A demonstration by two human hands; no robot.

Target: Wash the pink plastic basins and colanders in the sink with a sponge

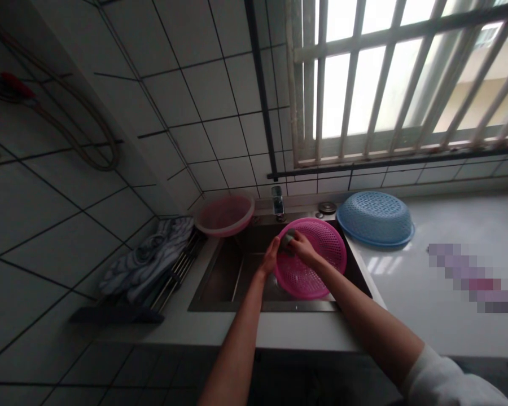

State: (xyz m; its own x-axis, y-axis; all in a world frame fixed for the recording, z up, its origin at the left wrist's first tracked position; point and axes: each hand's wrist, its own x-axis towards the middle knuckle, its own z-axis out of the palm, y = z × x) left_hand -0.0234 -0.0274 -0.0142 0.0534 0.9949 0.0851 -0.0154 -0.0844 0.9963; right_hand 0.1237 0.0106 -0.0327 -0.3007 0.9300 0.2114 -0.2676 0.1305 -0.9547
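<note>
A pink plastic colander is tilted in the right part of the metal sink. My left hand is closed on its left rim. My right hand grips a greyish-green scrubbing pad or cloth, which is pressed to the colander's upper left inner side; its exact kind is hard to make out in the dim light. Behind the sink stands the faucet, and I cannot tell whether water runs from it.
A pale pink basin stands at the sink's back left corner. An upside-down blue basket lies on the counter to the right. Folded umbrellas or striped fabric and a metal rack sit on the left. A barred window is above.
</note>
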